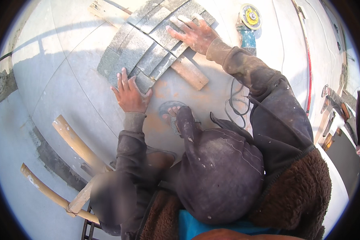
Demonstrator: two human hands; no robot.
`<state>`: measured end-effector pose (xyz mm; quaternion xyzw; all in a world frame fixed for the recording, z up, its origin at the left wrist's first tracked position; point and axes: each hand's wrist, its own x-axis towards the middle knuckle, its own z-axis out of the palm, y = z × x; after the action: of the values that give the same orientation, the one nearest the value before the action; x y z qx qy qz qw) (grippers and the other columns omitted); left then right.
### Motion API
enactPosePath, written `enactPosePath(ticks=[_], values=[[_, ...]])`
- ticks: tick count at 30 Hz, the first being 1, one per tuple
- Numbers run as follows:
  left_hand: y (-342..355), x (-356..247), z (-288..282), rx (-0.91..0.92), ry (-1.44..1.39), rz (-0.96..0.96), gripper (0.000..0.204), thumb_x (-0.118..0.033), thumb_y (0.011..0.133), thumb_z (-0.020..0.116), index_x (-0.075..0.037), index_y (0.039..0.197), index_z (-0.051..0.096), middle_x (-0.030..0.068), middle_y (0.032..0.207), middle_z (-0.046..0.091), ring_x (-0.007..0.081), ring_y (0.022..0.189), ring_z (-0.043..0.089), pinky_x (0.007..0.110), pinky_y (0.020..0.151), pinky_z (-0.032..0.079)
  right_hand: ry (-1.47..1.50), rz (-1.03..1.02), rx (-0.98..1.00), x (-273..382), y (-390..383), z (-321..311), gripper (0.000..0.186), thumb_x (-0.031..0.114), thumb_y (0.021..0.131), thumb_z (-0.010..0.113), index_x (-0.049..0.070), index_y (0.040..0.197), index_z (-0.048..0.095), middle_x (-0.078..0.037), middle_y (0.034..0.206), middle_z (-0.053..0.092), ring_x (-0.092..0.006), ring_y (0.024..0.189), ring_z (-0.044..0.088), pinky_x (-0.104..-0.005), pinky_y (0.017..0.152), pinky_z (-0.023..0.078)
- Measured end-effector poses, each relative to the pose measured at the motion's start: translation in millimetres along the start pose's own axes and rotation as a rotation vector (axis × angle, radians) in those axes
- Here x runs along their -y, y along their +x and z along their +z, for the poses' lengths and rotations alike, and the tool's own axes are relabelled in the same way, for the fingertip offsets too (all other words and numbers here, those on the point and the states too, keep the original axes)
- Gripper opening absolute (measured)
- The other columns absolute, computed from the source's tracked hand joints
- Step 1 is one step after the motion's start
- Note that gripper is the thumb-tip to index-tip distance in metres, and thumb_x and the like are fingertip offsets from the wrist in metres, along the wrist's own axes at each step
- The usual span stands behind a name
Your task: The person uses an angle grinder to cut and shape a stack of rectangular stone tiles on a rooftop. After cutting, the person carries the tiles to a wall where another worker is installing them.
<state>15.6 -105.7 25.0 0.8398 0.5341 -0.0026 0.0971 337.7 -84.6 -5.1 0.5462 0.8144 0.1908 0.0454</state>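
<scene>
My left hand (131, 92) rests with fingers spread on the lower edge of a panel of overlapping grey stone pieces (120, 50), near its left corner. My right hand (196, 34) lies with fingers outstretched on the panel's upper right part. The panel sits tilted at an angle across wooden planks (190, 74), which poke out at its upper left and lower right. A teal angle grinder (247, 36) with a yellow-centred disc lies just right of my right hand. My sandalled foot (172, 114) is below the panel, partly hidden by my knee.
Bamboo-like poles (74, 142) lie at the lower left beside a dark cement strip (52, 152). A black cable (236, 108) coils by my right arm. A long red bar (308, 92) runs along the right. Another person's leg (337, 104) shows at the far right.
</scene>
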Motion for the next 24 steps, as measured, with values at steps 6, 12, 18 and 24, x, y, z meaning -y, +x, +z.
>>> enactPosePath(ticks=[6, 12, 18, 24], values=[[3.2, -1.0, -19.3, 0.043, -0.044, 0.028, 0.069, -0.036, 0.062, 0.088, -0.01, 0.118, 0.058, 0.0115, 0.156, 0.039, 0.0324, 0.144, 0.036, 0.063, 0.115, 0.029, 0.064, -0.012, -0.054, -7.9, 3.3, -10.5, 0.069, 0.016, 0.085, 0.062, 0.03, 0.15, 0.043, -0.001, 0.126, 0.063, -0.0143, 0.114, 0.058, -0.0377, 0.076, 0.046], [16.7, -6.4, -52.2, 0.119, -0.105, 0.084, 0.069, -0.033, 0.058, 0.086, -0.006, 0.115, 0.059, 0.0172, 0.149, 0.048, 0.0387, 0.13, 0.053, 0.061, 0.109, 0.039, 0.153, -0.04, -0.182, -26.3, 7.8, -29.0, 0.05, 0.018, 0.089, 0.065, 0.024, 0.138, 0.056, -0.003, 0.116, 0.068, -0.0167, 0.104, 0.062, -0.0365, 0.079, 0.048], [23.8, -7.4, -65.2, 0.148, -0.116, 0.108, 0.068, -0.03, 0.057, 0.081, -0.003, 0.116, 0.062, 0.0171, 0.135, 0.062, 0.0323, 0.107, 0.068, 0.041, 0.091, 0.055, 0.271, -0.081, -0.245, -29.1, 13.5, -40.7, 0.048, 0.02, 0.09, 0.065, 0.022, 0.138, 0.057, -0.005, 0.118, 0.067, -0.0173, 0.106, 0.062, -0.0368, 0.081, 0.049], [52.3, 12.3, -108.6, 0.15, -0.167, 0.166, 0.064, -0.025, 0.06, 0.073, 0.001, 0.118, 0.065, 0.0178, 0.12, 0.069, 0.0321, 0.1, 0.071, 0.036, 0.087, 0.056, 0.375, -0.087, -0.145, -62.0, 43.6, -79.7, 0.047, 0.022, 0.091, 0.064, 0.021, 0.137, 0.057, -0.006, 0.12, 0.066, -0.018, 0.108, 0.061, -0.0371, 0.084, 0.049]])
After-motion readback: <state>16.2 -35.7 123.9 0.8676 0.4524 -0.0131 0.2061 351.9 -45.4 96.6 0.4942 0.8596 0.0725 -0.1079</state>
